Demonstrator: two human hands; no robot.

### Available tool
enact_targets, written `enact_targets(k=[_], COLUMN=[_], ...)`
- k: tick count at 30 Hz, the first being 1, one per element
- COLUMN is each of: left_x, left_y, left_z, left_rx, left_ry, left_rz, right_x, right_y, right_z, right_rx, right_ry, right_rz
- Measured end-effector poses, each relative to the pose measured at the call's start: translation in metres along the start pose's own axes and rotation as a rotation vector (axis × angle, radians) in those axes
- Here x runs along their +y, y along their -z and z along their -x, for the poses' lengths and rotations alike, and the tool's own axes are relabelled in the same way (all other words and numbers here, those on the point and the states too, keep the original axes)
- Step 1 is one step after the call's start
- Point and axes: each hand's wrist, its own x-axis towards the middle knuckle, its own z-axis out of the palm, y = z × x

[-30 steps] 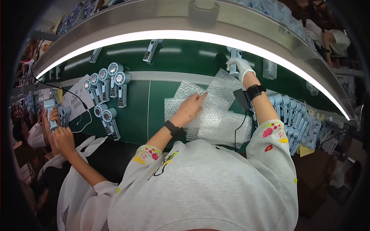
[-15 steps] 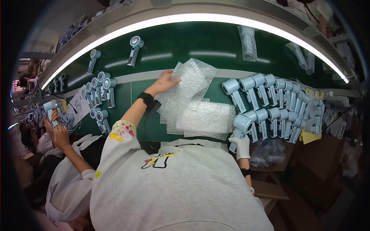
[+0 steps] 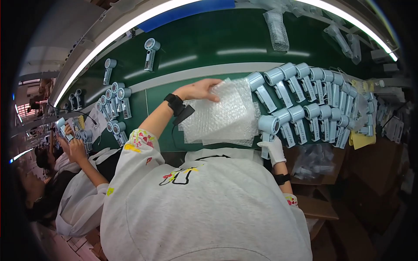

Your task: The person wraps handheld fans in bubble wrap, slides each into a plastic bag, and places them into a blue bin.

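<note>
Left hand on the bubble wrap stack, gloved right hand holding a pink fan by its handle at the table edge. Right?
Not quite. The head view shows the fan in the gloved right hand is pale blue, not pink. The rest holds: the bare left hand rests on the bubble wrap stack, and the right grip is on the fan's handle at the table edge.

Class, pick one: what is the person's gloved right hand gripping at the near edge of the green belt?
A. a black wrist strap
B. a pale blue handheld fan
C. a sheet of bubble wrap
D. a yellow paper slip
B: the white-gloved right hand is closed round the handle of a pale blue handheld fan, while the bare left hand rests on the bubble wrap stack.
</note>
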Motion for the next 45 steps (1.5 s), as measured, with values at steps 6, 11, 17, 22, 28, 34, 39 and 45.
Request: enact_targets(k=[6, 11, 17, 22, 28, 34, 39, 45], left_x=[-0.046, -0.054, -0.048, -0.057, -0.077, -0.108, -0.164, -0.151], left_y=[-0.061, -0.087, -0.111, -0.073, 0.029, 0.031, -0.007, -0.032], left_z=[0.014, 0.042, 0.067, 0.101, 0.117, 0.170, 0.188, 0.181], left_rx=[0.399, 0.311, 0.284, 0.327, 0.269, 1.048, 1.384, 1.219], left_ry=[-0.215, 0.151, 0.204, 0.198, 0.246, -0.007, 0.467, 0.440], left_rz=[-1.114, -0.711, -0.624, -0.612, -0.613, -0.654, 0.057, 0.066], right_x=[-0.004, -0.020, -0.037, -0.072, -0.095, -0.103, -0.117, -0.119], right_y=[0.007, 0.006, -0.022, -0.061, -0.113, -0.138, -0.158, -0.198], right_z=[0.003, 0.009, -0.004, -0.002, -0.011, -0.018, -0.027, -0.018], right_rx=[-0.090, -0.068, -0.197, -0.408, -0.344, -0.121, -0.095, -0.262], right_ry=[0.019, 0.088, 0.061, -0.054, 0.051, 0.070, 0.001, -0.194], right_rz=[-0.016, 0.107, -0.056, -0.129, -0.264, -0.339, -0.396, -0.365])
